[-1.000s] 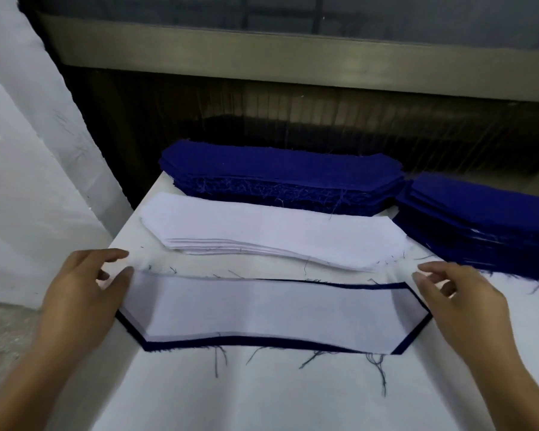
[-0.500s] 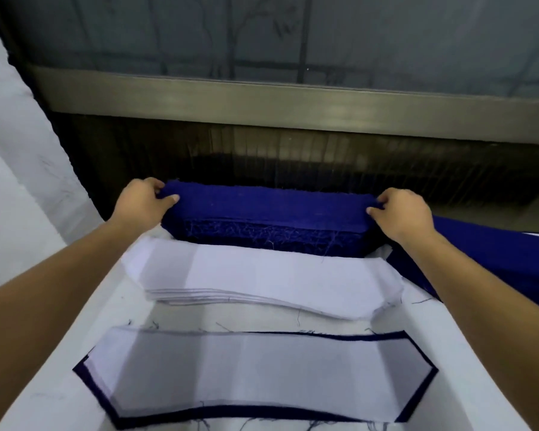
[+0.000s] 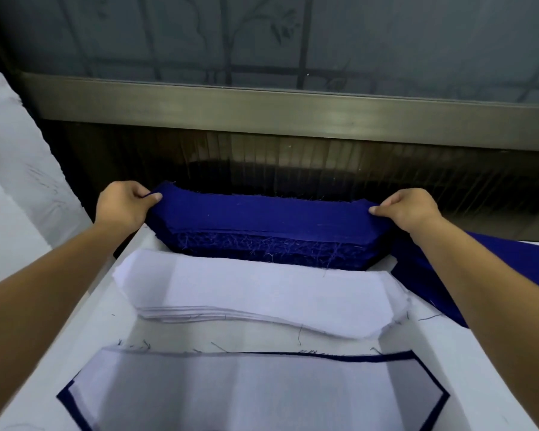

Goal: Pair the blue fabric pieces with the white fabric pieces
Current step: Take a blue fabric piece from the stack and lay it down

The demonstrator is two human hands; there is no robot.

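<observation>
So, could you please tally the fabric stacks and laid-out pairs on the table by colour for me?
Blue stacks: 2, the far blue stack, gripped at its ends by the left hand and right hand, and the right blue stack, partly behind the arm.
White stacks: 1, the white stack.
White-on-blue pairs: 1, the near pair.
Total: 4.

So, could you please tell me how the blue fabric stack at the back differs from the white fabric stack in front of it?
The blue fabric stack is much thicker than the white fabric stack. The blue stack's front edge is fuzzy with loose threads, while the white stack's shows thin, clean layers. The left hand and right hand pinch the blue stack's top layers at its ends, while the white stack lies untouched. Both are long with angled ends.
</observation>
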